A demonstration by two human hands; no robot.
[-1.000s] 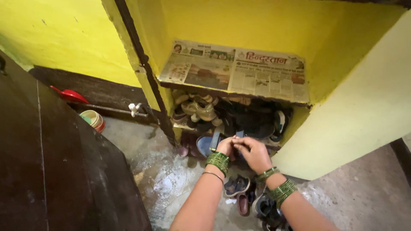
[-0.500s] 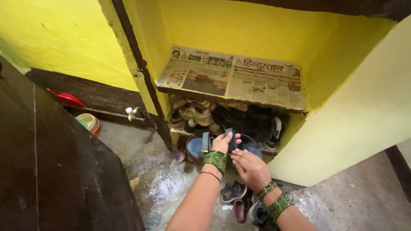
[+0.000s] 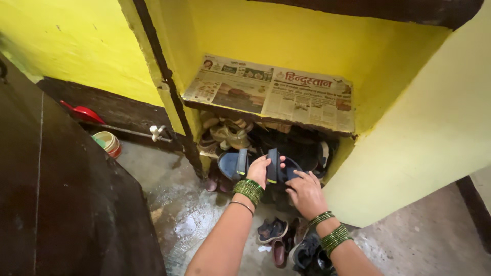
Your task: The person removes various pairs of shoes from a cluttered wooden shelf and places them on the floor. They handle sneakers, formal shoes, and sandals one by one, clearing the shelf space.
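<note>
— What have you got in your hands?

— My left hand [image 3: 259,168] is closed around the dark strap of a blue sandal [image 3: 232,163], thumb on one side and fingers on the other. The sandal sits at the front edge of the lower shelf [image 3: 215,153], partly out over the floor. My right hand [image 3: 306,191] is spread, fingertips resting on the second blue sandal [image 3: 292,167] just beside the first.

— And what's around you there?

— A niche in a bright yellow wall [image 3: 307,36]. The upper shelf is lined with a sheet of newspaper [image 3: 271,92] and carries nothing else that I can see. The shelf under it is packed with footwear: beige sandals [image 3: 227,134] on the left, dark shoes [image 3: 302,145] toward the right, heaped on one another.

— The floor?

— Bare grey concrete [image 3: 189,214], with a wet-looking sheen below my left arm. More small shoes [image 3: 271,230] lie on it between my wrists. Further left, along the dark base of the wall, a white tap [image 3: 155,133] sticks out of a pipe, with a red scoop [image 3: 84,113] and a stack of bowls [image 3: 107,143] near it. A dark wooden door [image 3: 61,204] fills the left side.
</note>
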